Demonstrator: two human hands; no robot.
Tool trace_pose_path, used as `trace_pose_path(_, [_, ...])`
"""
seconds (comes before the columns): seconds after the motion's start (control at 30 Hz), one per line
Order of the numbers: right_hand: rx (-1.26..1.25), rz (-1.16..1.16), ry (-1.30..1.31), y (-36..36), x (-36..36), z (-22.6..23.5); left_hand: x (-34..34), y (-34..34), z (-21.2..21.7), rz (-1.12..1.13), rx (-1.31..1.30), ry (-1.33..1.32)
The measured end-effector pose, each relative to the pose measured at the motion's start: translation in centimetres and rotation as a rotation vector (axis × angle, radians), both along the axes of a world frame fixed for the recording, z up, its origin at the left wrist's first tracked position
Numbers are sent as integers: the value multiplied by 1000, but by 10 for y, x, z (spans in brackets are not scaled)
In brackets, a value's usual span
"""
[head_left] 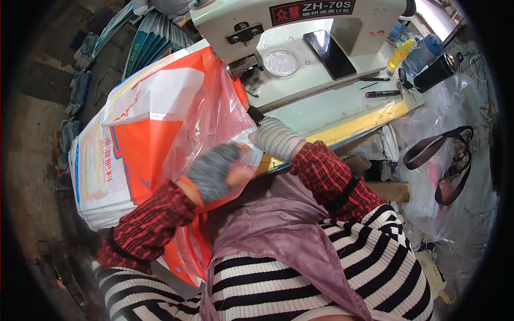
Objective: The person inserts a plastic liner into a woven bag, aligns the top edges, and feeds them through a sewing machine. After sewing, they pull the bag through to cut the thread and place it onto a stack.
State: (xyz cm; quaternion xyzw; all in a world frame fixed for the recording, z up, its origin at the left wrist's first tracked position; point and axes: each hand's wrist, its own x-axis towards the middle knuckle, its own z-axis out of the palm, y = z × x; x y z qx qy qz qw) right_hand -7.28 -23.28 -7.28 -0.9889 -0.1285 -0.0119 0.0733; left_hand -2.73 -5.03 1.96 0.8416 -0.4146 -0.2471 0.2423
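My left hand (217,170), in a grey fingerless glove, is smeared by motion over a woven plastic bag (147,147). The bag is orange and white, with a clear plastic liner (206,112) bulging at its mouth. My right hand (277,138), in a striped glove, is closed at the liner's edge, just in front of the sewing machine (225,48). A small dark piece (256,114) by its knuckles, in line with an orange strip, cannot be made out. The bag lies on a stack of similar bags (101,211) and hangs over my lap.
On the machine bed lie a phone (329,53) and a clear round dish (280,62). Markers (382,93), a yellow bottle (401,53) and a black flask (438,73) stand or lie at the right. A dark strap (439,152) lies on clear plastic sheeting. Folded bags (152,48) stand behind.
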Motion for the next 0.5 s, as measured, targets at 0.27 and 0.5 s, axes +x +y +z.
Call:
trace_pose_path(0.27, [-74,14,-69,9,-10,-17,4,21,2,-575,537,-313])
trace_pose_path(0.5, [33,-21,-57,12,-16,-12,-10,16,-23,-970,488,-495])
